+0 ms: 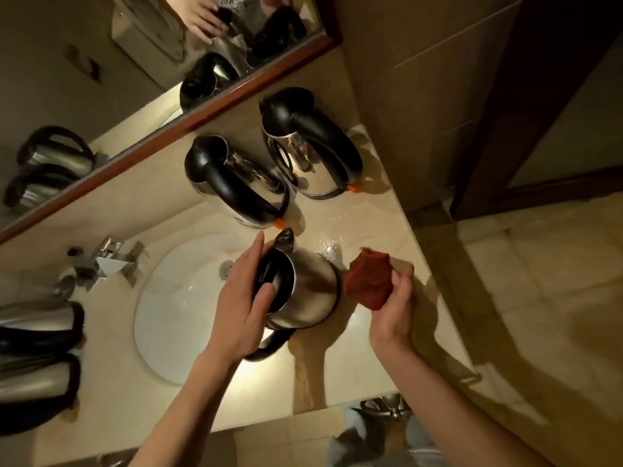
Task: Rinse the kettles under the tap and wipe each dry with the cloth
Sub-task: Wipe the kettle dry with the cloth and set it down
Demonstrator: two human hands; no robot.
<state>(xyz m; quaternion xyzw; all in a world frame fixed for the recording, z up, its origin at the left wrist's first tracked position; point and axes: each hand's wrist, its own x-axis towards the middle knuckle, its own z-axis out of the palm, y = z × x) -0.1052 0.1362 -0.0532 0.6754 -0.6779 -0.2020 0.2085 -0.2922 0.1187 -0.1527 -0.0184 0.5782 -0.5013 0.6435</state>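
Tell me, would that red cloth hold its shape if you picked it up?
Probably not: the red cloth bunches and folds in the right hand, so it looks soft and floppy. It seems light, since curled fingers alone hold it. Its fuzzy surface suggests it grips rather than slips.

Silver kettles [305, 291] carry black handles and orange tabs; the cloth [367, 281] is rust-red, the basin [168, 315] white.

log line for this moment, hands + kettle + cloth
left hand: holds kettle at open top, beside basin | right hand: grips red cloth beside kettle | two kettles upright behind
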